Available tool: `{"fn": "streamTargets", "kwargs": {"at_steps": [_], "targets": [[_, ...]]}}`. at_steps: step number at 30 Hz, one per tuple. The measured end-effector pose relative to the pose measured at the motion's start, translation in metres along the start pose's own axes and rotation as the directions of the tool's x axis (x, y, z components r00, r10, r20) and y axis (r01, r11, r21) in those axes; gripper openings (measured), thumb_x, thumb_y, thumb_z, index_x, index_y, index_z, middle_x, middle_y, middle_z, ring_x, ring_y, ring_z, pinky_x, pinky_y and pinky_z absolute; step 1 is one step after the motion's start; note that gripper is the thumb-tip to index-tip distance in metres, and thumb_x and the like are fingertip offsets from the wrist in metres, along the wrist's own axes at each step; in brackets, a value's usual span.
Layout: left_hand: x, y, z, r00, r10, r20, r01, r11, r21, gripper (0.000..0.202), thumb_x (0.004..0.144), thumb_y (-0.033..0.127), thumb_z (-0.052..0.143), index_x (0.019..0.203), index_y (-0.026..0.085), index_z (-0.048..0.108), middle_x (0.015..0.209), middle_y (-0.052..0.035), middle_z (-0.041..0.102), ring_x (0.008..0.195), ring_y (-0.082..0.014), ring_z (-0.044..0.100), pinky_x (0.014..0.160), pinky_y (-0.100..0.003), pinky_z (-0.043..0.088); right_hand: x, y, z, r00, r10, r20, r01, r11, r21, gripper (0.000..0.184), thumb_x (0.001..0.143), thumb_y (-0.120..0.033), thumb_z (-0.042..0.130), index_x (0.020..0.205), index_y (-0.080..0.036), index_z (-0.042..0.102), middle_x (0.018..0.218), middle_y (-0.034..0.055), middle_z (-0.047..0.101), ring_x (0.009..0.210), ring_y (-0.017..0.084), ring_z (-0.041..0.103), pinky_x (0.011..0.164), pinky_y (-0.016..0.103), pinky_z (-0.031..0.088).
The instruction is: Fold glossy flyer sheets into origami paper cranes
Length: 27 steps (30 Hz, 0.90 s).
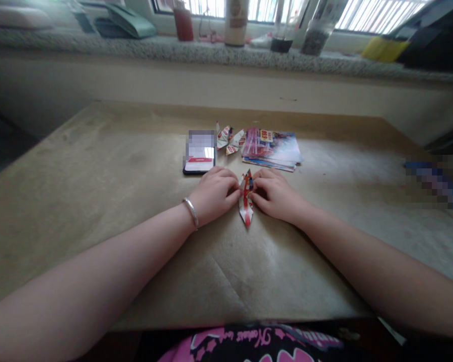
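Observation:
Between my two hands is a narrow, pointed piece of folded paper (246, 205), white with red and dark print, its tip toward me. My left hand (216, 193) pinches its left side between thumb and fingers; a silver bangle (191, 212) circles that wrist. From the other side, my right hand (275, 193) grips the paper's right edge, fingers curled. Just beyond my left hand lies a phone (200, 153) with a lit, partly blurred screen. Folded paper figures (229, 141) in white and red sit to the right of the phone.
A stack of printed leaflets (274, 148) lies behind my right hand. The table (109, 201) has a tan cover. At the right edge is a blue, blurred flat item (436, 183). Bottles, a jar and a red container (183, 22) line the granite windowsill (166, 50).

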<state>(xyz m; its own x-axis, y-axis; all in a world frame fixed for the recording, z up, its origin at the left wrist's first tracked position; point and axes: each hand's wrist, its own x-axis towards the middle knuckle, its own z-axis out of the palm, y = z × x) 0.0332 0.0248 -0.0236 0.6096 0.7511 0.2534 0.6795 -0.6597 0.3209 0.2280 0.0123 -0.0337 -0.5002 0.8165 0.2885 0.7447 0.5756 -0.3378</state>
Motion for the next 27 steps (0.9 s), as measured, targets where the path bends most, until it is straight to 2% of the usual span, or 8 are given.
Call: {"fn": "streamTargets", "kwargs": {"at_steps": [4,8,17,27], "targets": [[0.0018,-0.0021,0.0021,0.999,-0.032,-0.022,0.031,0.998,-0.051,0.018,0.085,0.027,0.058,0.073,0.016,0.067,0.091,-0.0055,0.069,0.092,-0.0199,0.058,0.091,-0.036,0.043,0.0028,0.0039,-0.0001,1.000,0.017,-0.014,-0.015,0.997,0.079,0.022,0.084,-0.028,0.055,0.064,-0.020,0.053,0.090,0.0068,0.063,0.089,0.021,0.054,0.084,0.037,0.039],[0.0035,-0.0024,0.0036,0.996,-0.077,-0.053,0.073,0.995,-0.073,0.016,0.080,0.027,0.063,0.069,0.016,0.067,0.083,-0.0043,0.070,0.085,-0.0190,0.059,0.086,-0.034,0.044,0.0041,0.0028,0.0003,0.997,0.065,-0.040,-0.061,0.994,0.091,0.018,0.083,-0.029,0.057,0.067,-0.020,0.054,0.083,0.0056,0.063,0.084,0.021,0.054,0.080,0.036,0.038],[0.0035,-0.0021,0.0033,0.995,-0.084,-0.051,0.086,0.996,0.022,0.022,0.082,0.036,0.062,0.073,0.017,0.069,0.078,-0.0054,0.067,0.081,-0.0197,0.059,0.078,-0.033,0.044,0.0042,0.0043,0.0045,0.987,0.135,-0.088,-0.123,0.984,0.130,0.020,0.082,-0.030,0.059,0.065,-0.020,0.057,0.077,0.0045,0.064,0.078,0.019,0.055,0.077,0.035,0.040],[0.0029,0.0009,0.0025,0.995,-0.090,-0.051,0.093,0.993,0.073,0.023,0.084,0.037,0.061,0.073,0.018,0.068,0.078,-0.0052,0.066,0.080,-0.0197,0.057,0.075,-0.032,0.043,0.0045,0.0025,0.0054,0.982,0.163,-0.096,-0.157,0.985,0.067,0.018,0.079,-0.029,0.062,0.064,-0.020,0.059,0.081,0.0055,0.066,0.082,0.020,0.056,0.080,0.036,0.040]]}}
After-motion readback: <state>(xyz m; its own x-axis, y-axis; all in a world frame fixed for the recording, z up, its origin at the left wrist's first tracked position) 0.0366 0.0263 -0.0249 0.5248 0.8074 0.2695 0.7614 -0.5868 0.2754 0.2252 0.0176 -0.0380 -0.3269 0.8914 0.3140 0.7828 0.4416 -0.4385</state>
